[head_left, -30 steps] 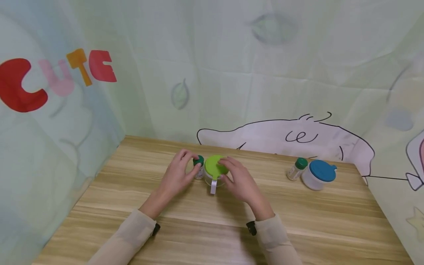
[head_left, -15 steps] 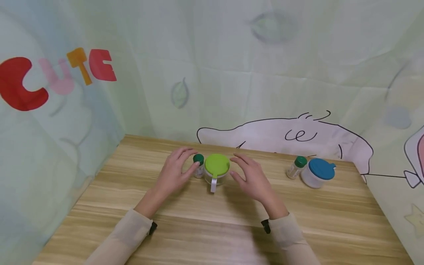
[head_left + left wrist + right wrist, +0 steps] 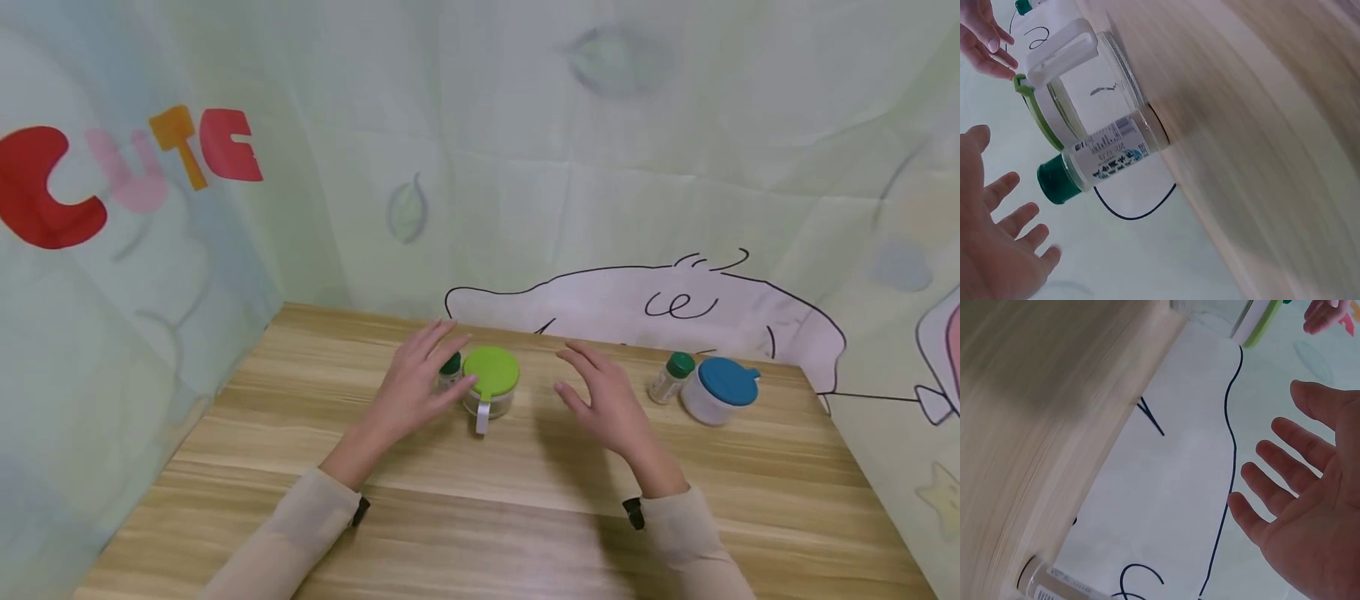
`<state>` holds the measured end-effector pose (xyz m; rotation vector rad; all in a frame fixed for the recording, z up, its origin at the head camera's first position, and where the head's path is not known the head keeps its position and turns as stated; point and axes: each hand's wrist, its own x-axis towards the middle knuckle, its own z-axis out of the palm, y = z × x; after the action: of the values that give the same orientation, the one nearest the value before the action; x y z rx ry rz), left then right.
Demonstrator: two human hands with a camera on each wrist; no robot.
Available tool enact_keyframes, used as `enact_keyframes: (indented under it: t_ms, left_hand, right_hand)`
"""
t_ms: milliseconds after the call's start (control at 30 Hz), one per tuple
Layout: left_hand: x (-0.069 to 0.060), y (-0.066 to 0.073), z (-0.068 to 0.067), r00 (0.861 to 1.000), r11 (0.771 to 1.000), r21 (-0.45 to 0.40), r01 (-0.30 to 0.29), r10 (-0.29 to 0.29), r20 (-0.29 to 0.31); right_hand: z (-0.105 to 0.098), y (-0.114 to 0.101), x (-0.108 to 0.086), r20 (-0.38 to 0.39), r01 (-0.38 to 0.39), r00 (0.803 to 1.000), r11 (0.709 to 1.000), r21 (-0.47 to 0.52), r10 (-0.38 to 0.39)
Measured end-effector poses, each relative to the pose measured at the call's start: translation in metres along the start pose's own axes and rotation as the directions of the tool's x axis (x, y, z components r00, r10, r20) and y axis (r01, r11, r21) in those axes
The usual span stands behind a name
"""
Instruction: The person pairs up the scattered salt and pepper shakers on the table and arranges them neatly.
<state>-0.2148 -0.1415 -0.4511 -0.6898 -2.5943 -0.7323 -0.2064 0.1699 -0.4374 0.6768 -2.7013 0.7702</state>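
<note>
As the head view shows, a green-capped bottle [image 3: 449,379] and a green-lidded jar [image 3: 491,372] stand side by side on a wood-grain table [image 3: 465,517], the jar's handle [image 3: 483,417] pointing toward the near side. The left hand [image 3: 408,387] hovers by the bottle, the right hand [image 3: 611,404] apart from the jar. From the left wrist, the bottle is upright, contents unclear behind its label [image 3: 1110,150], fingers [image 3: 1019,219] spread. From the right wrist, fingers spread before a printed curtain [image 3: 1179,456].
</note>
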Motion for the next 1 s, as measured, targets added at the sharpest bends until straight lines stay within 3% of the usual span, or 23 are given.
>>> enact_keyframes:
  t_ms: [267, 567, 733, 1000]
  left_hand:
    - [0.002, 0.003, 0.003, 1.0, 0.997, 0.079, -0.013, 0.014, -0.017]
    - [0.004, 0.003, 0.007, 1.0, 0.996, 0.084, -0.008, 0.007, 0.017]
    - [0.003, 0.002, 0.007, 1.0, 0.997, 0.08, -0.002, 0.002, -0.006]
    - [0.0, 0.0, 0.004, 0.999, 0.997, 0.075, -0.001, 0.003, -0.031]
  right_hand:
    - [-0.02, 0.013, -0.006, -0.023, -0.044, 0.999, 0.999, 0.003, 0.044]
    - [-0.046, 0.035, -0.023, -0.11, -0.071, 0.992, 0.996, -0.057, 0.065]
    - [-0.059, 0.05, -0.034, -0.185, -0.097, 0.98, 0.991, -0.088, 0.08]
    - [-0.074, 0.08, -0.054, -0.191, -0.176, 0.969, 0.981, -0.08, 0.158]
